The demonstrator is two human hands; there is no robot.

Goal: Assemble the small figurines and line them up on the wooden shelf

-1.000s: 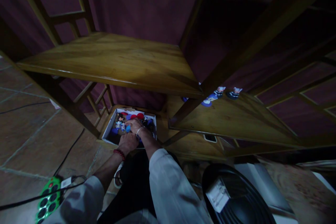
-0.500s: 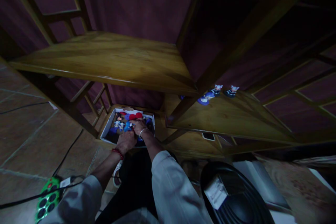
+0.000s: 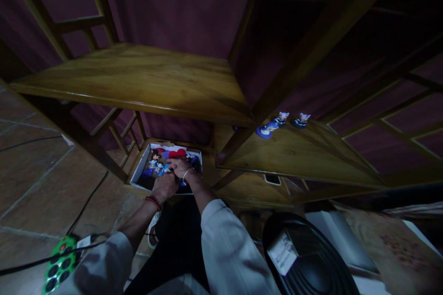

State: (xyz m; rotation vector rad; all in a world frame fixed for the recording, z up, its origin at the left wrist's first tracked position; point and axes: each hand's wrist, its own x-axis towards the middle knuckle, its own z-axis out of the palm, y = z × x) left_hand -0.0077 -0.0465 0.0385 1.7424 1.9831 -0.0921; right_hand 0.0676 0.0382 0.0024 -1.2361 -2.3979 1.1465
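Observation:
A shallow white box [image 3: 140, 171] on the low wooden ledge holds several small figurines. My left hand [image 3: 166, 185] is closed at the box's near edge, its fingertips hidden. Just above it my right hand [image 3: 180, 167] reaches in from the right, its index finger pointing left and its other fingers bent; what they grip is hidden. The two hands touch or nearly touch, beside a blue figurine [image 3: 165, 169] that they partly cover. Blue-and-white figurines [image 3: 155, 166] lie to the left, a dark-haired figurine [image 3: 156, 154] behind them, and red round pieces [image 3: 180, 152] at the back.
A wooden shelf [image 3: 138, 80] overhangs the box. On the right-hand shelf [image 3: 304, 152] stand two figurines [image 3: 300, 120], with a purple-blue one [image 3: 267, 129] beside them. A phone [image 3: 272, 179] lies lower down. A black stool [image 3: 311, 262] and a green power strip [image 3: 61, 262] flank me.
My right hand's index finger now stretches further left over the blue figurine, covering more of it. My left hand stays nearly in place. The whole view has shifted slightly.

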